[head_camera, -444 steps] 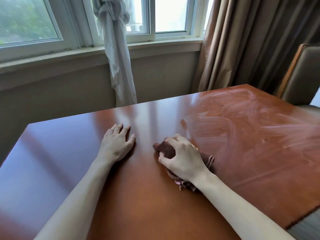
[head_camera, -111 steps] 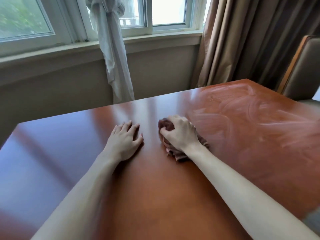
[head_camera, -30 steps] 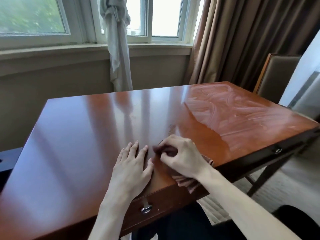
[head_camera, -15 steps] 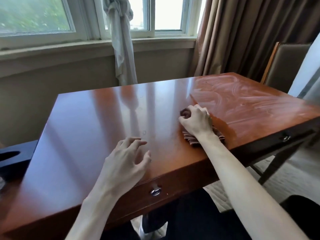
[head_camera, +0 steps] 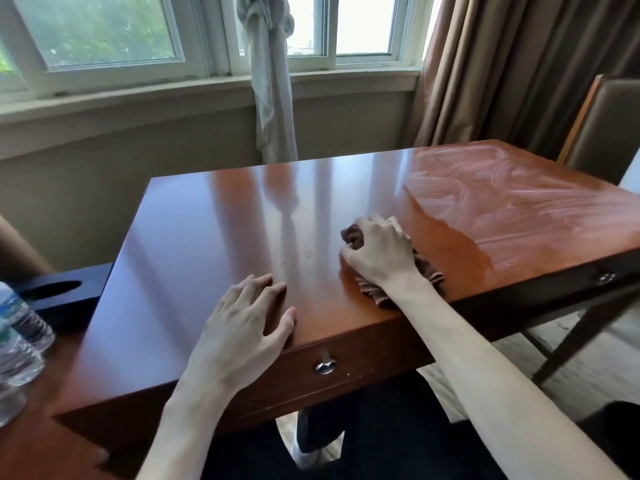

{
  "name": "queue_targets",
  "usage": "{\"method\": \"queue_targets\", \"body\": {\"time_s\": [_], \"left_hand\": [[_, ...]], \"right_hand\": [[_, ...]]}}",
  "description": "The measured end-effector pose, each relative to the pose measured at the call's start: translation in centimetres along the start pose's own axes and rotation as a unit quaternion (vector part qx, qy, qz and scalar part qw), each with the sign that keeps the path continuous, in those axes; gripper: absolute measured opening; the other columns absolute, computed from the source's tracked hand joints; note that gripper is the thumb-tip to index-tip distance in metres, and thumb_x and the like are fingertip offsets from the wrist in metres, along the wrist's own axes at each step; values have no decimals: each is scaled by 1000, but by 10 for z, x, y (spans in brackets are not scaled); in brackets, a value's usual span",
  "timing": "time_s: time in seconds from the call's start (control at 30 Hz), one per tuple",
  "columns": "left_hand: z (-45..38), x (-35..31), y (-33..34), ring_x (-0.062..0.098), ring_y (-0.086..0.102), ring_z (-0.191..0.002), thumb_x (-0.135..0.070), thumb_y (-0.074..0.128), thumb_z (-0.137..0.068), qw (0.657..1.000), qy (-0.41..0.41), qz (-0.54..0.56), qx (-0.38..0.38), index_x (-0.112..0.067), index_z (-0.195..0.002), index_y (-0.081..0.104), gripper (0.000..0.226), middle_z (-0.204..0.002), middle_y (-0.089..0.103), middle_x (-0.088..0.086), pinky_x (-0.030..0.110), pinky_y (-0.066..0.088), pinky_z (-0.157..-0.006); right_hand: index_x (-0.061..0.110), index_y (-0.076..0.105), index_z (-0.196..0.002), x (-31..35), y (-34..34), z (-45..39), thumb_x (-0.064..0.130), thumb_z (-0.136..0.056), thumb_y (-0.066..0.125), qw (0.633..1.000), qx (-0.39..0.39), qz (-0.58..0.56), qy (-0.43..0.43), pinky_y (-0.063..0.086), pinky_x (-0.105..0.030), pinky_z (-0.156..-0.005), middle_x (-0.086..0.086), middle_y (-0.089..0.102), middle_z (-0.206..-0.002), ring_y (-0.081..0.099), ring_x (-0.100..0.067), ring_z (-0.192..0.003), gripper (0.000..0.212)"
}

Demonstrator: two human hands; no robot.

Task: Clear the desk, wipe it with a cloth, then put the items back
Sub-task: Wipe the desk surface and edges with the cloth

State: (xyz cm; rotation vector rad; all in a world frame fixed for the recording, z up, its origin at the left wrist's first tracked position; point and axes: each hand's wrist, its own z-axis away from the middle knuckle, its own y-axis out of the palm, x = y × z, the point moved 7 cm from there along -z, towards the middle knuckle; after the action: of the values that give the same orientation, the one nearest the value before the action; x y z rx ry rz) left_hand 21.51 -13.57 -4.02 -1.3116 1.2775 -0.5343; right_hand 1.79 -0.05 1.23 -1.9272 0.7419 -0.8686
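Right hand [head_camera: 377, 252] gripping bunched cloth [head_camera: 427, 273], cloth beneath palm, on desk [head_camera: 214, 237]

Cloth [head_camera: 429, 271] on desk [head_camera: 214, 237] near front edge, bottle [head_camera: 17, 341] left, perhaps chair [head_camera: 609, 126] behind right

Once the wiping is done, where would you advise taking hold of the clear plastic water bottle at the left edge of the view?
Grip the clear plastic water bottle round its ribbed body, coming from its right side with the left hand. It looks upright, only that side shows in frame, and the ribs should steady curled fingers. Its cap is out of view.
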Motion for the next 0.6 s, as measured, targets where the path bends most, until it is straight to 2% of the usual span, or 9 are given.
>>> {"method": "queue_targets", "body": {"time_s": [0.07,0.17,0.2,0.27,0.3,0.4,0.47,0.53,0.6], "left_hand": [[0,-1,0,1,22,-146,-71,23,-91,1000,3,2,-14,-42,-142,45,63,-150,36,-26,33,32,-117],[0,2,0,-1,24,-146,-61,24,-95,1000,4,22,-15,-35,-142,48,58,-149,41,-23,32,33,-116],[1,2,0,0,24,-146,-56,26,-96,1000,10,23,-15,-33,-142,49,56,-149,41,-22,32,32,-117],[1,2,-1,1,26,-145,-44,32,-100,999,19,32,-23,-30,-142,50,47,-150,42,-20,34,31,-119],[0,3,-2,1,28,-144,-39,35,-102,998,15,42,-36,-29,-142,50,44,-150,42,-19,35,31,-119],[0,2,-12,3,37,-140,-27,38,-101,992,-1,87,-86,-21,-136,56,40,-145,48,-13,33,35,-117],[7,-7,-23,5,38,-141,-34,40,-99,992,42,59,-107,-18,-128,61,39,-141,54,-9,31,32,-119],[23,-9,-29,6,31,-146,-55,42,-99,991,104,-21,-75,-22,-136,57,52,-147,51,-9,31,26,-122],[42,9,-34,6,17,-152,-79,38,-90,990,111,-82,-17,-28,-149,45,78,-158,36,-12,34,21,-124]], "right_hand": [[29,70,-102,49,3,46,48,-79,56,987,39,-88,-131,51,-36,-83,8,66,-105,59,-25,-104,33],[28,75,-104,83,12,50,34,-78,65,931,165,-185,-267,54,-33,-90,9,70,-105,65,-15,-101,29],[27,75,-105,75,16,23,34,-79,66,944,140,-182,-236,54,-37,-91,6,70,-107,66,-18,-103,29],[23,72,-109,41,21,-30,39,-83,64,988,65,-124,-68,53,-42,-91,-1,66,-111,61,-30,-109,31],[22,69,-110,33,25,-36,41,-85,63,995,38,-91,-26,52,-42,-89,-3,64,-112,59,-34,-110,32],[29,68,-108,72,21,25,43,-82,63,981,60,-113,-145,50,-37,-83,10,64,-108,57,-25,-107,29],[35,69,-103,81,9,77,44,-78,61,955,106,-181,-211,52,-33,-83,18,64,-108,58,-13,-106,27],[34,70,-101,65,4,67,46,-77,60,960,102,-185,-186,53,-35,-85,17,65,-105,61,-12,-104,30],[30,70,-97,48,7,34,48,-77,62,981,57,-145,-114,51,-36,-81,11,64,-97,63,-22,-101,28]]}}
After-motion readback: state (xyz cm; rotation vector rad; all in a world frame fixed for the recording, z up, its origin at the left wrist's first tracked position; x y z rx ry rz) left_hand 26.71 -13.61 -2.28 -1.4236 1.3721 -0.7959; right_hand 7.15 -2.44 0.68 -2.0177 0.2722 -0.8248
